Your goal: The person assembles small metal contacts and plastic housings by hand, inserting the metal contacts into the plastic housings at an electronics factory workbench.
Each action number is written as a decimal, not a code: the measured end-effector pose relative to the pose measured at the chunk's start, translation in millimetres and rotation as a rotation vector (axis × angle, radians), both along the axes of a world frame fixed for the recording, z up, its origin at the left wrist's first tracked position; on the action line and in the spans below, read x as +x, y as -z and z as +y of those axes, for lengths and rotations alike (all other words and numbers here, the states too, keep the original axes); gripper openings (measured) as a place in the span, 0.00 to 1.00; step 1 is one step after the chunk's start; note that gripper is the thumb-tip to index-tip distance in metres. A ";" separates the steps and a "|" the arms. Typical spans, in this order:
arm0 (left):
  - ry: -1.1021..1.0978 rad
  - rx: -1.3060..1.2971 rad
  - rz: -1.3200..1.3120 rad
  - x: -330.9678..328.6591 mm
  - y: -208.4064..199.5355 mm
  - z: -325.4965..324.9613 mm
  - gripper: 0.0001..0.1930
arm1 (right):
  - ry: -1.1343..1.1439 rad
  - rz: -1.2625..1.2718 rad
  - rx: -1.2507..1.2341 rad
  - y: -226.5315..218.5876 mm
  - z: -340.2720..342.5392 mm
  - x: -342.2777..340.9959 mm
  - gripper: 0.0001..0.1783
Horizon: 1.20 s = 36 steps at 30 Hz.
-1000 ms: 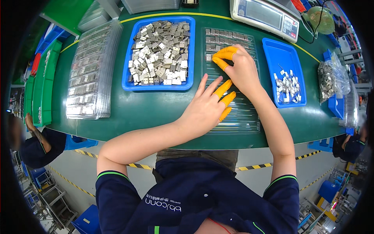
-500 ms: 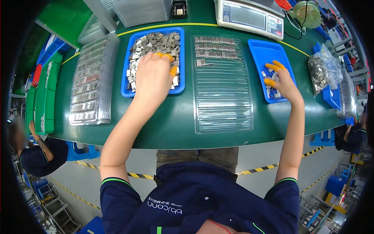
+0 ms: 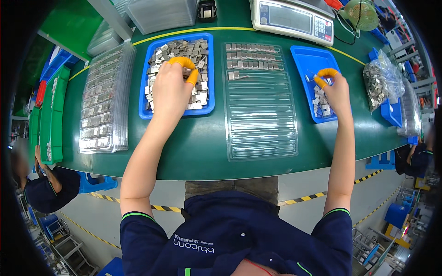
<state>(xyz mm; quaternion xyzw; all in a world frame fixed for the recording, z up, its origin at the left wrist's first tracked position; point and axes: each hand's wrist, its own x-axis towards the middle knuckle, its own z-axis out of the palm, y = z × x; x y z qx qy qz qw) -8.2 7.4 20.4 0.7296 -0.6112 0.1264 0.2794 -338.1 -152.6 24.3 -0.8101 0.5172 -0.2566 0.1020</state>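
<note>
Basically small, stiff, light metal clips, best pinched by edges; left hand fingers closed on some, right hand pinching 1 too.

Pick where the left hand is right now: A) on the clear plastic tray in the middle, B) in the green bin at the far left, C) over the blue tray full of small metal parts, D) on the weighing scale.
C: the left hand, with orange finger covers, sits over the blue tray of small metal parts, while the clear plastic tray in the middle has no hand on it.
</note>
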 end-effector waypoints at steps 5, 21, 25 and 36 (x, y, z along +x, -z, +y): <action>0.216 0.104 0.917 -28.6 -5.9 0.6 0.08 | 0.076 -0.200 -0.035 -16.9 -3.0 7.9 0.11; 0.356 0.162 1.480 -58.5 9.1 7.9 0.13 | -0.339 -0.892 0.821 0.2 81.6 108.1 0.13; 0.375 0.127 1.467 -58.2 9.8 8.5 0.13 | -0.349 -0.870 0.742 -0.5 84.9 107.6 0.12; 0.423 0.095 1.423 -57.6 12.8 12.1 0.11 | -0.377 -0.659 0.718 -4.6 85.0 101.3 0.12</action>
